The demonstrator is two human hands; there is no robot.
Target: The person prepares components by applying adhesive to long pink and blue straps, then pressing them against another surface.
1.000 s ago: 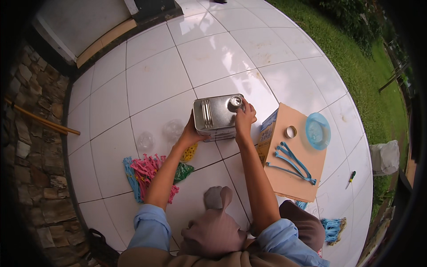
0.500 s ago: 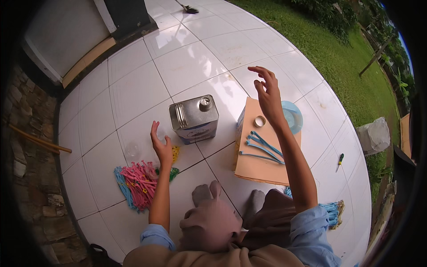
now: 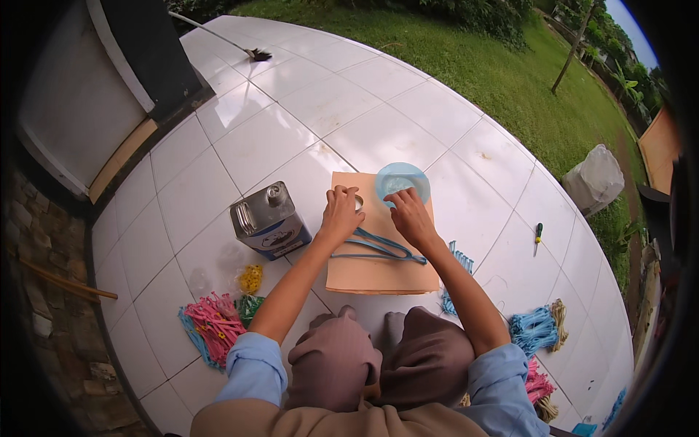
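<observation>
On an orange-topped box point(image 3: 378, 278) between my knees and the far tiles, my left hand point(image 3: 341, 217) curls around a small round metal ring or cap point(image 3: 358, 203), thumb on its near side. Fingers bent and drawn together, my right hand point(image 3: 412, 218) reaches to the near rim of a light blue bowl point(image 3: 402, 172); small pale contents show inside it. Whatever its fingertips may hold is too small to make out. Below both hands, several blue cord-like strips with knobbed ends point(image 3: 378, 251) lie across the box top.
Left of the box stands a rectangular metal can point(image 3: 271, 222). Nearby lie yellow pieces in clear plastic point(image 3: 250, 278), a green packet point(image 3: 249, 309) and pink strips point(image 3: 215, 320). Blue bundles point(image 3: 533, 329) and a screwdriver point(image 3: 538, 237) lie on the right. A broom point(image 3: 258, 54) rests farther off.
Both raised hands have come down onto the box top, the left to the metal ring and the right to the bowl. The whole view has shifted and turned.
</observation>
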